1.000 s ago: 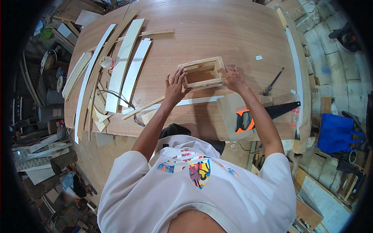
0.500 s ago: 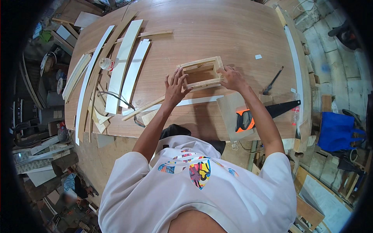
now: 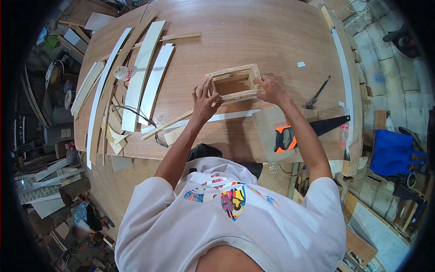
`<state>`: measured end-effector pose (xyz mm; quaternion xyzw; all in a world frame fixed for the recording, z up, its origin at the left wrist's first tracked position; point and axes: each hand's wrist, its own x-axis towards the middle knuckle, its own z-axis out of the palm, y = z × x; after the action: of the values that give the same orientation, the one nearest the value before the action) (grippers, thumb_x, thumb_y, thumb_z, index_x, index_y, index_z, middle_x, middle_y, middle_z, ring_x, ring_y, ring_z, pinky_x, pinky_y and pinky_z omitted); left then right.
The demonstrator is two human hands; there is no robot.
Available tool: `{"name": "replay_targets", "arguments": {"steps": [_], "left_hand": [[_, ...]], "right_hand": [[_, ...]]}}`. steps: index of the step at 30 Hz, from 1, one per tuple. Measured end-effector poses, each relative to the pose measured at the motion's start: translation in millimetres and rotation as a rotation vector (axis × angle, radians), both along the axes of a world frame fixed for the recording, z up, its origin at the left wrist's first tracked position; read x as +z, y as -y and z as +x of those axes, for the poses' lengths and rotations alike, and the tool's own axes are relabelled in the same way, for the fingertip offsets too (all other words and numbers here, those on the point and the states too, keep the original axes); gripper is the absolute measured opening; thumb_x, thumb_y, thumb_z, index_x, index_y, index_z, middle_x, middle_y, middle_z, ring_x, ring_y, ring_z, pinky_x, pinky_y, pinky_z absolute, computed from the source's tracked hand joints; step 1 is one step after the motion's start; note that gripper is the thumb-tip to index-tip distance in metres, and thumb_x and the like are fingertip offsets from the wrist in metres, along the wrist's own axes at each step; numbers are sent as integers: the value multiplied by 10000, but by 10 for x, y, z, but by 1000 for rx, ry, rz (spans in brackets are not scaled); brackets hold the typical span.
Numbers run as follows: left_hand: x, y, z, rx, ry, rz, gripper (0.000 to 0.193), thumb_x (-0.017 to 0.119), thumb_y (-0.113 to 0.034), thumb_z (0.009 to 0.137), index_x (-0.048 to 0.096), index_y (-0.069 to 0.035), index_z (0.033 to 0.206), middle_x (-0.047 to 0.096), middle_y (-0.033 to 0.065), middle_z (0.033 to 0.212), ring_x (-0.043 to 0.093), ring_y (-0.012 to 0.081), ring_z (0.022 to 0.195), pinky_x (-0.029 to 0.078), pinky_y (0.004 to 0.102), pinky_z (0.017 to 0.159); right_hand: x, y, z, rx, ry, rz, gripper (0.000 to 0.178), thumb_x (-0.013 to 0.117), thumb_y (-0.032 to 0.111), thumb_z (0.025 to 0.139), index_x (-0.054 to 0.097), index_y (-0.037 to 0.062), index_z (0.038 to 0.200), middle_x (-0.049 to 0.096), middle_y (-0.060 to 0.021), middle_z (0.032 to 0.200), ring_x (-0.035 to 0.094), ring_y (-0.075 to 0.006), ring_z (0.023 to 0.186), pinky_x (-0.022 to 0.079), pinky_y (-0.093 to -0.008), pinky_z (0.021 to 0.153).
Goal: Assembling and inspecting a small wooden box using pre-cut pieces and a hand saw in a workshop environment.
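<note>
Big wooden table (image 3: pixel 253 27) in a cluttered workshop; both hands, left hand (image 3: pixel 205 100) and right hand (image 3: pixel 271 89), hold the small wooden frame (image 3: pixel 234 83) by its 2 ends, long axis running left-right, open side up.

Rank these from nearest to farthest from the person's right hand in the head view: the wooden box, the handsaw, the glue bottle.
From the right hand:
1. Wooden box: touching it, just to the hand's left.
2. Handsaw: on the table below and to the right, near the front edge.
3. Glue bottle: far across on the left, among the white strips.
</note>
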<state>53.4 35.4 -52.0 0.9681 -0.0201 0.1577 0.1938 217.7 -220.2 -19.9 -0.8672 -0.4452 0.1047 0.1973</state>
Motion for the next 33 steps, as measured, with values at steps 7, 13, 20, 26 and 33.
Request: {"name": "replay_targets", "arguments": {"steps": [7, 13, 20, 26, 33], "left_hand": [[2, -2, 7, -9, 25, 6, 179, 747, -339, 763, 686, -202, 861, 278, 137, 1532, 266, 298, 1414, 146, 563, 1100], [-23, -6, 17, -9, 20, 29, 241, 737, -352, 772, 662, -196, 940, 277, 149, 1530, 254, 307, 1416, 141, 561, 1101], [-37, -4, 21, 6, 11, 18, 479, 760, -352, 747, 561, -131, 1123, 280, 141, 1526, 258, 295, 1410, 140, 543, 1113], [-9, -15, 28, 18, 4, 13, 560, 761, -353, 743, 495, -129, 1181, 301, 125, 1512, 272, 270, 1404, 131, 532, 1122], [37, -27, 7, 18, 13, -28, 678, 760, -269, 677, 414, -112, 1238, 324, 120, 1489, 278, 254, 1403, 108, 530, 1132]], "right_hand": [[-29, 4, 10, 18, 12, 45, 423, 769, 194, 695, 573, 107, 1060, 584, -129, 1012, 572, -325, 1033, 465, -430, 907], [-13, -1, 14, 11, -4, 35, 408, 765, 195, 700, 579, 104, 1052, 583, -130, 1002, 583, -327, 1000, 470, -430, 891], [-9, -5, 22, 20, 14, 28, 412, 765, 201, 706, 580, 104, 1061, 577, -127, 976, 586, -322, 982, 469, -427, 887], [23, -12, 5, 5, -4, -12, 420, 765, 204, 709, 572, 105, 1070, 576, -129, 990, 580, -324, 999, 469, -426, 894], [94, -38, -31, -1, -1, -43, 431, 743, 169, 713, 550, 109, 1094, 576, -137, 1023, 567, -335, 1047, 459, -427, 922]]}}
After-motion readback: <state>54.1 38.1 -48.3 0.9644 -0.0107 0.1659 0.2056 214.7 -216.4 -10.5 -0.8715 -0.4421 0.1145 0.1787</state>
